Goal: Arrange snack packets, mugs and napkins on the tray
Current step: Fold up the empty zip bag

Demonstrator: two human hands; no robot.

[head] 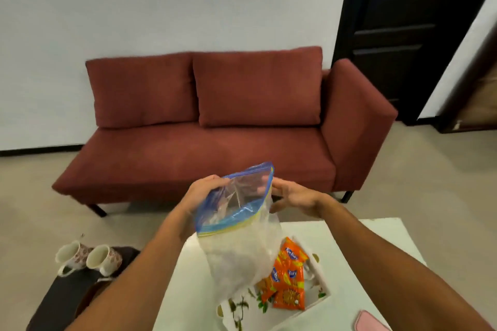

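Orange foil snack packets (289, 279) lie heaped in a white floral tray (321, 301). Above the tray hangs a clear zip-top plastic bag (236, 250), long axis upright, mouth gaping upward. The left hand (207, 191) pinches its rim. The right hand (293, 196) has its fingers spread at the opposite rim, grip unclear. Two floral mugs (88, 258) lie left of the tray.

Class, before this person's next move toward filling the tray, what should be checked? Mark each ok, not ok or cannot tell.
1. Snack packets on the tray: ok.
2. Mugs on tray: not ok; both sit on the dark stool.
3. Napkins located: cannot tell; none plainly visible.
4. Zip bag mouth open: ok.
5. Hands free: not ok; left hand grips the bag, right hand is at its rim.
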